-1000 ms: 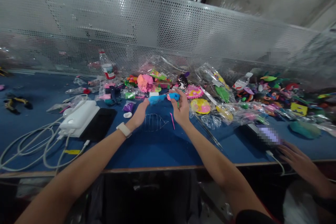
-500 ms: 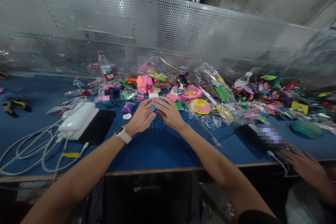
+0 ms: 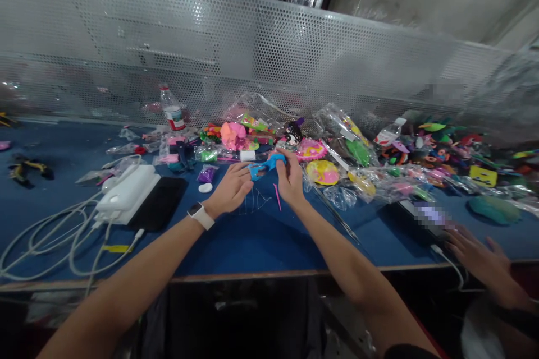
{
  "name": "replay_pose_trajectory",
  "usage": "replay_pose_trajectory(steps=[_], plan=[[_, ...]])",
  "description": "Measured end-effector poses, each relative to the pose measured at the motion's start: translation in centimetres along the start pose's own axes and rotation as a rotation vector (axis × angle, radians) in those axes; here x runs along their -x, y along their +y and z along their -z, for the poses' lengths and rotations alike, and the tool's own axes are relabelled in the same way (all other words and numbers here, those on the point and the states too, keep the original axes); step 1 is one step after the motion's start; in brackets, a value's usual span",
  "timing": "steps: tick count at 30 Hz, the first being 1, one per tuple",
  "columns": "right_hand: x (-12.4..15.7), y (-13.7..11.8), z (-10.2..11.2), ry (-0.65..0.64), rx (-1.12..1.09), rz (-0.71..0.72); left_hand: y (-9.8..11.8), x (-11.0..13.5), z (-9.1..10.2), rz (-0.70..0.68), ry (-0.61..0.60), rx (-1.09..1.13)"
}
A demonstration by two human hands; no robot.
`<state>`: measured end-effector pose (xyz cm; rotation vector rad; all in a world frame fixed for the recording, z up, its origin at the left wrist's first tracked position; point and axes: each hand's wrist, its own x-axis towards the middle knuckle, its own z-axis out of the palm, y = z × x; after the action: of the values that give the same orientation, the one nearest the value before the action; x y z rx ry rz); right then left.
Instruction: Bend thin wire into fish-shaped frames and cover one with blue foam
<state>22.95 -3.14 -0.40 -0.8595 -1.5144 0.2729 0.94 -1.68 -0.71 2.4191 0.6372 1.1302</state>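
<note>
A piece of soft blue modelling clay (image 3: pixel 266 165) stretches between my two hands, with ragged gaps showing in its left part. My left hand (image 3: pixel 232 186), with a watch on its wrist, is closed on the clay's left end. Its right end is pinched in my right hand (image 3: pixel 290 178). Below the clay, a thin wire frame (image 3: pixel 255 202) lies on the blue table (image 3: pixel 261 247). A slim pink stick (image 3: pixel 277 197) rests beside my right hand. Left of my left hand are a white lump (image 3: pixel 205 187) and a purple packet (image 3: pixel 207 173).
A white power bank (image 3: pixel 126 193), a black phone (image 3: pixel 159 202) and looping cables occupy the left. Bagged clay figures and a bottle (image 3: pixel 172 109) line the back beneath a perforated metal screen (image 3: pixel 210 39). At right, another person's hand (image 3: pixel 475 252) is by a dark device (image 3: pixel 415 224).
My hands have moved apart, the right one shifting rightward, and the blue clay has stretched out between them. The pink stick has come into view. The other person's hand has moved slightly.
</note>
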Motion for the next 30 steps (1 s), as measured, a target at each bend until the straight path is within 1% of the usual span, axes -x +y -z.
replay_pose_trajectory(steps=[4, 6, 8, 11, 13, 15, 16, 17, 18, 20, 22, 23, 24, 25, 26, 28, 30], plan=[[-0.2, -0.6, 0.2, -0.251, -0.078, -0.015, 0.4, 0.1, 0.4, -0.029, 0.013, -0.004], [-0.2, -0.8, 0.1, -0.312, -0.109, -0.046, 0.6, 0.1, 0.6, -0.038, 0.023, -0.008], [0.0, -0.8, -0.1, -0.328, -0.107, -0.046, 0.8, 0.1, 0.8, -0.038, 0.036, -0.015], [0.2, -0.9, -0.4, -0.302, -0.082, -0.044, 0.6, -0.1, 0.8, -0.021, 0.022, -0.065], [0.3, -0.9, -0.5, -0.287, -0.099, -0.080, 0.3, -0.2, 0.6, 0.011, 0.021, -0.121], [0.1, -0.7, -0.6, -0.284, -0.170, -0.134, 0.0, -0.4, 0.4, 0.044, 0.045, -0.168], [-0.2, -0.5, -0.5, -0.261, -0.229, -0.164, 0.0, -0.4, 0.4, 0.051, 0.062, -0.184], [-0.5, -0.2, -0.3, -0.211, -0.301, -0.197, 0.0, -0.4, 0.4, 0.049, 0.076, -0.190], [-0.9, 0.1, -0.1, -0.137, -0.379, -0.228, 0.1, -0.4, 0.4, 0.036, 0.088, -0.188], [-1.8, 0.9, 0.4, 0.055, -0.512, -0.274, 0.3, -0.4, 0.6, -0.015, 0.113, -0.169], [-2.5, 1.5, 1.0, 0.206, -0.590, -0.301, 0.6, -0.3, 0.8, -0.065, 0.135, -0.153], [-2.7, 1.7, 1.1, 0.239, -0.621, -0.325, 0.7, -0.3, 0.8, -0.078, 0.139, -0.148], [-2.8, 1.7, 1.2, 0.242, -0.656, -0.361, 0.7, -0.3, 0.8, -0.079, 0.139, -0.144], [-2.8, 1.5, 1.2, 0.216, -0.696, -0.404, 0.8, -0.2, 0.7, -0.068, 0.134, -0.139], [-2.7, 1.3, 1.0, 0.162, -0.740, -0.450, 0.8, -0.2, 0.6, -0.050, 0.128, -0.129], [-2.2, 0.5, 0.2, 0.009, -0.823, -0.526, 0.9, -0.2, 0.4, 0.002, 0.116, -0.077], [-1.4, -0.3, -0.9, -0.136, -0.871, -0.569, 1.1, -0.2, 0.1, 0.070, 0.100, 0.036]])
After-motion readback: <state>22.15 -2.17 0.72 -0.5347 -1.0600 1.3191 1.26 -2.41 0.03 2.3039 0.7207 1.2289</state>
